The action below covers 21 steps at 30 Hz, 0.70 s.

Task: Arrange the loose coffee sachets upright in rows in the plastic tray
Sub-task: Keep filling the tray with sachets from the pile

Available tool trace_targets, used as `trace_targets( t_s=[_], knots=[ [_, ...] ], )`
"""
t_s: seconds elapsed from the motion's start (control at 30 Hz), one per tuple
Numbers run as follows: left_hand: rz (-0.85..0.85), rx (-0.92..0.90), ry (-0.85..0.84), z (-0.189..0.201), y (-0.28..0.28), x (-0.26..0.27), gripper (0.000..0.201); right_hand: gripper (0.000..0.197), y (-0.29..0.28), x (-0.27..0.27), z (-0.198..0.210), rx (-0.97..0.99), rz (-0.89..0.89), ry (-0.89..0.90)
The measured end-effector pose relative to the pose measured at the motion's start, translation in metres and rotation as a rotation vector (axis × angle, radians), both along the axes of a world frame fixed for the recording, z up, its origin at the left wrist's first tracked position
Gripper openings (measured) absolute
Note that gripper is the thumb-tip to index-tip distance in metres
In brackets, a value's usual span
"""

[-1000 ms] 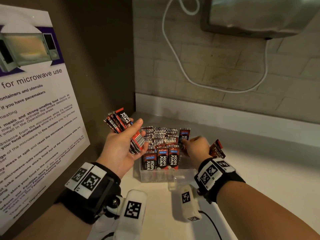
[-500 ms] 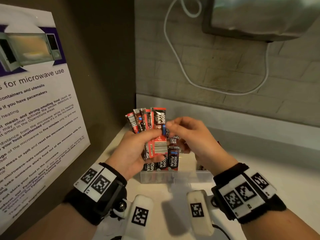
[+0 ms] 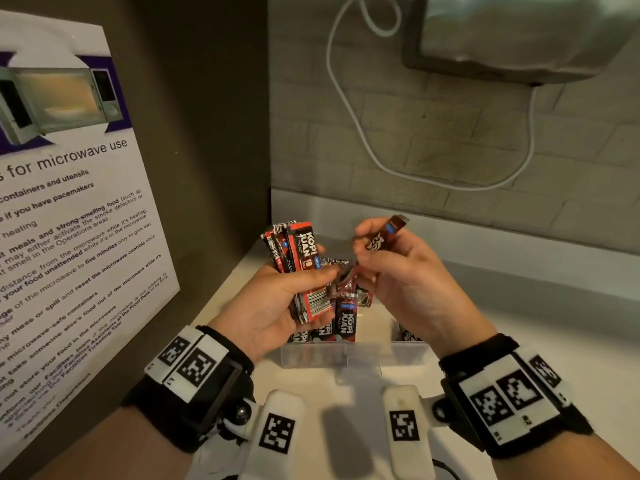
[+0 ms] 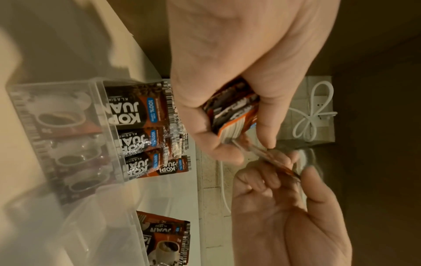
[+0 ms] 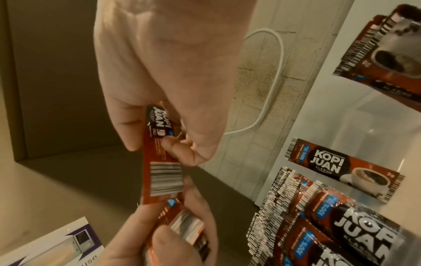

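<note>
Pulled free, one glossy flat sachet [image 3: 382, 236] leaves left-hand bundle [image 3: 302, 268].

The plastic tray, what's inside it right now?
The plastic tray holds upright sachets in rows along its left side; the hands above hide the rows farther back. A few sachets lie flat in the open part.

The left hand [image 4: 239, 75] grips a bundle of red-brown foil coffee sachets [image 4: 232, 115]; the right hand [image 4: 284, 207] pinches one sachet [image 4: 262, 154] beside a clear plastic tray [image 4: 68, 153] holding upright sachets [image 4: 145, 129].
</note>
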<state>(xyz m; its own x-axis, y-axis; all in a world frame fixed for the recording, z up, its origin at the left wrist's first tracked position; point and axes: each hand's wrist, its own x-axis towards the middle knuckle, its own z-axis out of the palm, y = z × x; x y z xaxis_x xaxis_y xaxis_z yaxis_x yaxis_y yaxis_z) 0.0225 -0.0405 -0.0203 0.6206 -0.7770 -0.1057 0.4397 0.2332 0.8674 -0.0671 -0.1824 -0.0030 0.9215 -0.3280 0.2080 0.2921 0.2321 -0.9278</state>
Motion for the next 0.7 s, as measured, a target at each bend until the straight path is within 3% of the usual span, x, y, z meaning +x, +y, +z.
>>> trace_targets(
  t_s=[0.1,0.17,0.27,0.5,0.6,0.7],
  knots=[
    [0.037,-0.031,0.008,-0.001,-0.003,-0.002,0.038,0.036,0.002,0.002,-0.004,0.015,-0.007,-0.014],
    [0.069,-0.050,0.011,-0.002,-0.004,-0.002,0.038,0.030,0.005,0.003,-0.005,0.032,-0.061,-0.012],
    [0.120,-0.049,0.011,-0.003,-0.006,-0.002,0.032,0.013,0.007,0.005,-0.008,-0.046,-0.250,0.079],
    [0.242,0.036,0.070,-0.001,0.001,0.006,0.023,0.020,-0.020,0.006,-0.017,-0.033,-0.637,0.205],
    [0.287,0.080,0.105,-0.002,0.007,0.013,0.016,0.021,-0.037,0.014,-0.034,-0.127,-0.727,0.354],
    [0.297,0.131,0.131,-0.008,0.011,0.014,0.018,0.022,-0.043,0.026,-0.056,-0.240,-0.684,0.575]
  ],
)
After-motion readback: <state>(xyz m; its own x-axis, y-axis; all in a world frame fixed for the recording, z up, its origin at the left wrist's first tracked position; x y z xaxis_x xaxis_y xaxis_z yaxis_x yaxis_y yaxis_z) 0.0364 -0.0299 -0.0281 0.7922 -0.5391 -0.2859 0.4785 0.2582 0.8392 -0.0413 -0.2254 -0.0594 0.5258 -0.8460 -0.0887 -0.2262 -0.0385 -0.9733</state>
